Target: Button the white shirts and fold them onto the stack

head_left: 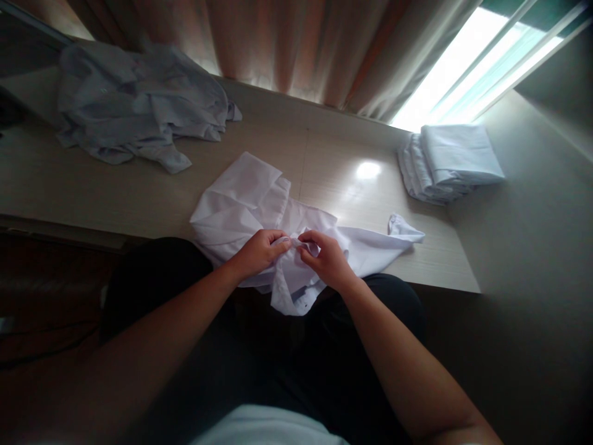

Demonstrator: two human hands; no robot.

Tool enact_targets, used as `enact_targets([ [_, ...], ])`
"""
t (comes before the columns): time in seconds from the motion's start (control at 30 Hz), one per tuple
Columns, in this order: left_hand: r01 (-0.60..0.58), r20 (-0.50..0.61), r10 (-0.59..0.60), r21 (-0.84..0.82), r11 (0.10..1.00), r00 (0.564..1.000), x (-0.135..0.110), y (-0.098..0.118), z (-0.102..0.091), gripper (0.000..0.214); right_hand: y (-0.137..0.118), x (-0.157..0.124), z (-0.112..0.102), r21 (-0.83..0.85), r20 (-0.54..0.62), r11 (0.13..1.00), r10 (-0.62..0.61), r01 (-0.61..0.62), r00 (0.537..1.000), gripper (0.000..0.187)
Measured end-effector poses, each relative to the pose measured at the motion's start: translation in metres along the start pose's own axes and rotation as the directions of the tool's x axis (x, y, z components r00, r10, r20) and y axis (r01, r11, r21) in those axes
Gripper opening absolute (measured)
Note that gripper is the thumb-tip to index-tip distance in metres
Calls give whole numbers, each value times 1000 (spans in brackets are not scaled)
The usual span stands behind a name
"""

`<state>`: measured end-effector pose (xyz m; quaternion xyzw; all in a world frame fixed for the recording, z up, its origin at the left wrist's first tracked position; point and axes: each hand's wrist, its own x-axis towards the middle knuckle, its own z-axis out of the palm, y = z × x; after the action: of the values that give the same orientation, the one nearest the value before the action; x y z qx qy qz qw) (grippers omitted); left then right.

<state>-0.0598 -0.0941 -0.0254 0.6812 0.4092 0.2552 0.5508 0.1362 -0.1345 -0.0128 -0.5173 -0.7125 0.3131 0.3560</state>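
Our left hand [259, 250] and right hand [327, 256] are both pinched closed on the front edge of the crumpled white cotton shirt [241, 198], which lies at the near edge of the pale wooden table [92, 185]. We judge the work partway done: a neat stack of folded white garments [451, 161] sits far right, and a loose heap of pale unfolded shirts [134, 105] lies far left.

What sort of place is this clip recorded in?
Probably a bedroom or hotel-type room: a long wooden ledge under a curtained window. A crumpled clothes pile and a folded stack flank the white shirt held by the left hand and right hand.
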Motion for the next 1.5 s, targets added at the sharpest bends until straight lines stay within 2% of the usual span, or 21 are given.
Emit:
enact_targets([
  [1.5, 14, 15, -15, 35, 999, 1000, 0, 0, 1, 37, 8, 0, 0, -66, 28, 998, 5, -3, 1000, 16],
])
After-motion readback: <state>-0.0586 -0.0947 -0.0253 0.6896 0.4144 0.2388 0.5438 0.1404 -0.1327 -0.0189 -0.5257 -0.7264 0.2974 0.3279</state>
